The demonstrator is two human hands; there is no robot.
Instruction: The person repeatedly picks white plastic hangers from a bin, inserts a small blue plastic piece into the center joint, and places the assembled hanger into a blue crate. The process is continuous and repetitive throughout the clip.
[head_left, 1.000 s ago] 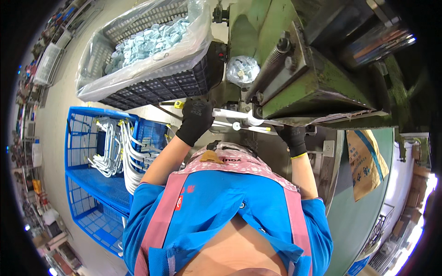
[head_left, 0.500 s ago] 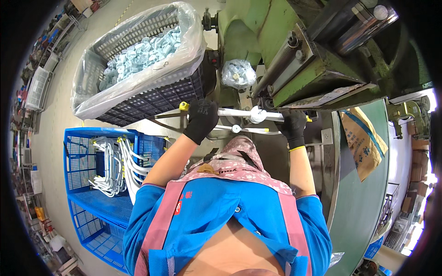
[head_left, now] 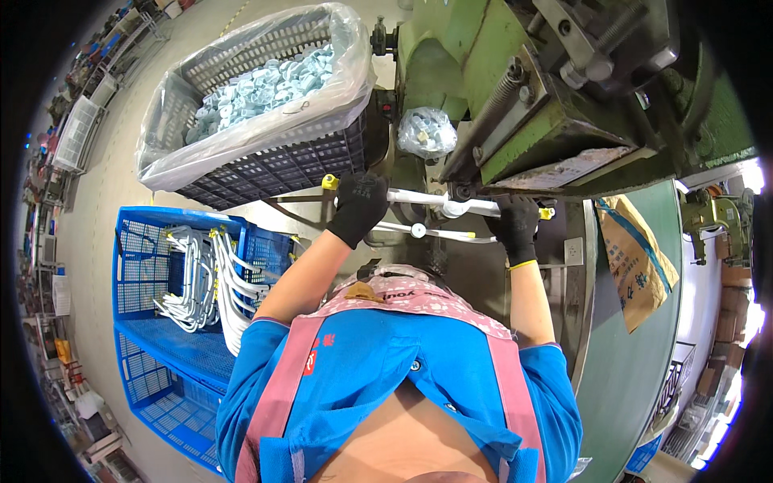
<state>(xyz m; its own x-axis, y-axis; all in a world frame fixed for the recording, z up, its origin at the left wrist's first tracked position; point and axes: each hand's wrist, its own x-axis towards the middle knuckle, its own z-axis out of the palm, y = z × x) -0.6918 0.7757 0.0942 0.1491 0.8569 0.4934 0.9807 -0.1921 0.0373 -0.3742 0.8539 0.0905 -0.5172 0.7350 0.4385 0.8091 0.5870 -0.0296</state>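
Observation:
My left hand point(head_left: 359, 208), in a black glove, is closed round the left part of a white tube frame point(head_left: 415, 197). A yellow cap point(head_left: 330, 182) sticks out past that hand at the frame's left end. My black-gloved right hand point(head_left: 516, 224) grips the right part, where another yellow cap point(head_left: 547, 213) shows. Between the hands, a round white joint point(head_left: 455, 208) lies right under the tip of the green press point(head_left: 527, 149). Nearer to me, a thinner white tube with a small round hub point(head_left: 418, 231) runs roughly parallel; whether it belongs to the same frame I cannot tell.
A black crate point(head_left: 274, 161) lined with clear plastic holds many pale blue-grey parts point(head_left: 266, 92) at the far left. Below it, blue crates point(head_left: 173, 354) hold bent white tubes point(head_left: 233, 290). A clear bag of small parts point(head_left: 427, 133) lies by the press. Brown paper point(head_left: 636, 262) rests on the green table point(head_left: 624, 378).
The upper mechanism of the press has shifted; a lever-like part now shows where a shiny cylinder was. The whole view has moved slightly. Both hands keep their grip on the frame.

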